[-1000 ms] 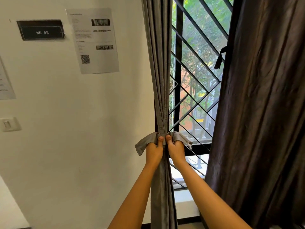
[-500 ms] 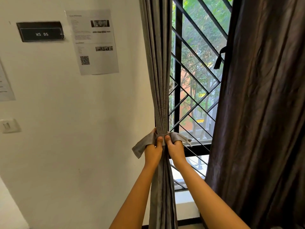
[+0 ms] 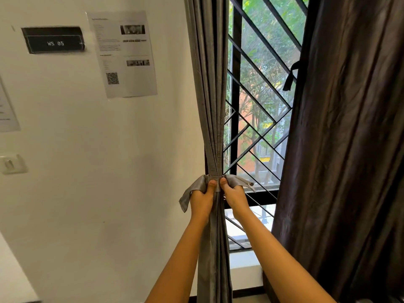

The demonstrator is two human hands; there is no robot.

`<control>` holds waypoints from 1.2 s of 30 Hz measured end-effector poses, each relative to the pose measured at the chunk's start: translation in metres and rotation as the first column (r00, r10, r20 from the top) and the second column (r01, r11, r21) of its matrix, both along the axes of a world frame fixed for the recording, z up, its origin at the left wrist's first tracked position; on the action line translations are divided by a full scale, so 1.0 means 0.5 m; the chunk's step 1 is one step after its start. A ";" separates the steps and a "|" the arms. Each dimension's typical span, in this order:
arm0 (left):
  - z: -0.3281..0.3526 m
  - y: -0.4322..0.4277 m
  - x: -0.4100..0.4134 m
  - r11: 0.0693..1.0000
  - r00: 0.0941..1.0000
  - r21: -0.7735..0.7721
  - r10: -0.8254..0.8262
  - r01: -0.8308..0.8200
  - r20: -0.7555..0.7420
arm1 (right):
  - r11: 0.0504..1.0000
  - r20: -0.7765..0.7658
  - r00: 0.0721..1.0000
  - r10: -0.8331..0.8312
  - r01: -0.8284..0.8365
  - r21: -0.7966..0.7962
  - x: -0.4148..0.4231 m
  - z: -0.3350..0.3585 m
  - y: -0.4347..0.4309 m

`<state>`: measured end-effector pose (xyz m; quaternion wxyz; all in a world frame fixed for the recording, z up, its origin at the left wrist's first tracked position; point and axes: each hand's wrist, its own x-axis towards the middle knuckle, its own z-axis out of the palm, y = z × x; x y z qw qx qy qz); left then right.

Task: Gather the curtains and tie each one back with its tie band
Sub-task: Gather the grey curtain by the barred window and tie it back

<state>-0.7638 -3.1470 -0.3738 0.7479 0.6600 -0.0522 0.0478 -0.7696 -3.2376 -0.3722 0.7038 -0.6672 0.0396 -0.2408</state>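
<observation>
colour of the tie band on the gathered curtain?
Grey tie band, same shade as the gathered curtain; head view shows it.

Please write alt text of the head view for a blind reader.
The left hand and right hand each grip an end of a grey tie band wrapped around a gathered grey curtain. A darker curtain hangs loose beside the barred window.

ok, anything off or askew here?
Nothing damaged. The dark curtain hangs ungathered, its dark tie band dangling loose at the edge. The left hand and right hand grip the grey tie band around the bunched grey curtain; no knot visible.
</observation>
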 end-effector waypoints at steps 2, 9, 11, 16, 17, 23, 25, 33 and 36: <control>-0.004 0.000 0.000 0.998 1.000 -0.070 -0.004 0.005 0.023 | 1.000 0.011 1.000 -0.017 0.016 0.016 -0.005 -0.004 0.003; -0.010 0.001 -0.017 0.967 1.000 -0.254 -0.030 0.030 0.002 | 0.992 0.011 0.992 -0.127 0.127 0.023 -0.014 -0.023 0.014; -0.005 -0.005 -0.024 0.960 1.000 -0.281 0.004 -0.005 -0.005 | 0.989 0.000 0.990 -0.144 0.144 0.043 -0.010 -0.026 0.018; 0.000 0.002 -0.019 0.960 0.998 -0.278 -0.050 0.041 -0.028 | 0.994 0.021 0.996 -0.089 0.088 0.065 -0.026 -0.027 0.007; 0.002 0.005 -0.014 0.958 0.997 -0.282 -0.070 0.055 -0.044 | 0.997 0.027 0.998 -0.057 0.055 0.049 -0.030 -0.026 0.002; 0.023 0.012 0.000 0.967 0.975 -0.214 -0.172 0.140 -0.140 | 0.992 -0.022 0.993 0.113 -0.114 -0.050 -0.031 -0.016 -0.041; 0.028 0.019 0.006 0.964 0.963 -0.160 -0.233 0.211 -0.134 | 0.977 -0.031 0.989 0.146 -0.149 -0.152 -0.029 -0.006 -0.057; 0.052 0.026 0.025 0.916 0.904 0.034 -0.387 0.399 -0.181 | 0.726 -0.170 0.907 0.384 -0.411 -0.551 -0.030 0.074 -0.106; 0.058 0.030 0.027 0.899 0.880 0.041 -0.417 0.437 -0.227 | 0.627 -0.247 0.880 0.406 -0.465 -0.625 -0.030 0.099 -0.108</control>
